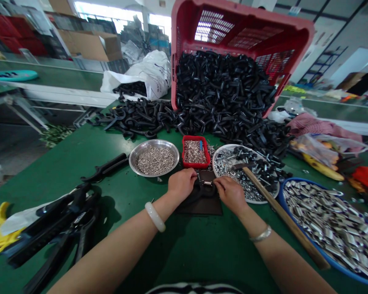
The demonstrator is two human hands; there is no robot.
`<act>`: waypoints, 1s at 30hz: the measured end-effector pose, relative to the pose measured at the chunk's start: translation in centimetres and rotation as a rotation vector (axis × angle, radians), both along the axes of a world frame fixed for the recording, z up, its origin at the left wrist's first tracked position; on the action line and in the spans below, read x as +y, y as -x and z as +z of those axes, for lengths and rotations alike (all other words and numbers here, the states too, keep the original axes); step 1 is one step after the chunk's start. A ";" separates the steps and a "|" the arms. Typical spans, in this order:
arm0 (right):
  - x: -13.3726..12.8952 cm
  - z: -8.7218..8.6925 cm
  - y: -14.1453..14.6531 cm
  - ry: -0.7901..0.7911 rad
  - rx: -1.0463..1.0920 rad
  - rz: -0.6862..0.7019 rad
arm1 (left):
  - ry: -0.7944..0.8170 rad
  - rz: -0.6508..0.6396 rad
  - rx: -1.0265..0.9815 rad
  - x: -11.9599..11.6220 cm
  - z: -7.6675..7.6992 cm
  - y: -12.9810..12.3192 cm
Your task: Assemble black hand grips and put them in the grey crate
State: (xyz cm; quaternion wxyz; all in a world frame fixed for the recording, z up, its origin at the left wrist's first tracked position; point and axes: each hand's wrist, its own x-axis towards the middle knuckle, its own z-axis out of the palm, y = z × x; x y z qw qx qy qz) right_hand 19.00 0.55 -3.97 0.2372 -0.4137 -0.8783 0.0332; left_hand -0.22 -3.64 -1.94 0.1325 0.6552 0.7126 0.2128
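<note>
A black curved plastic part (194, 195) lies on a dark flat plate (204, 207) on the green table. Over it, between my hands, is a small silvery piece (207, 183) that looks like a coil spring. My left hand (182, 183) is closed in a pinch at the left of this piece; whatever is between its fingertips is too small to name. From the right, my right hand (230, 192) pinches close to the spring's end, and its fingers hide what they hold. Just beyond is a red tray (196, 165) of small metal pins with a blue-handled tool (201, 145).
A metal bowl (131, 162) of small parts is left. Right are a white bowl (214, 163) of hardware, a hammer (285, 218) and a blue basin (322, 261) of metal pieces. A tipped red crate (242, 18) spills black parts behind. Black clamps (76, 220) lie at left.
</note>
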 end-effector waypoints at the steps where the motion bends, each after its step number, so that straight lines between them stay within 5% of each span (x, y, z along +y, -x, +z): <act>1: 0.0 0.0 0.0 -0.021 -0.017 0.003 | 0.008 0.001 0.001 0.0 0.1 0.0; 7: -0.8 1.3 0.8 -0.166 -0.341 0.008 | -0.004 0.001 0.037 -0.3 0.4 -0.3; 12: -0.8 2.5 0.7 -0.089 -0.433 0.039 | -0.059 0.055 -0.086 -0.3 0.1 -0.3; 21: -1.1 2.9 3.6 0.127 0.503 0.113 | 0.013 0.045 -1.230 0.9 0.9 -0.9; 30: -1.1 2.2 5.8 0.649 0.951 0.071 | 0.022 0.000 -1.201 0.0 1.6 -0.9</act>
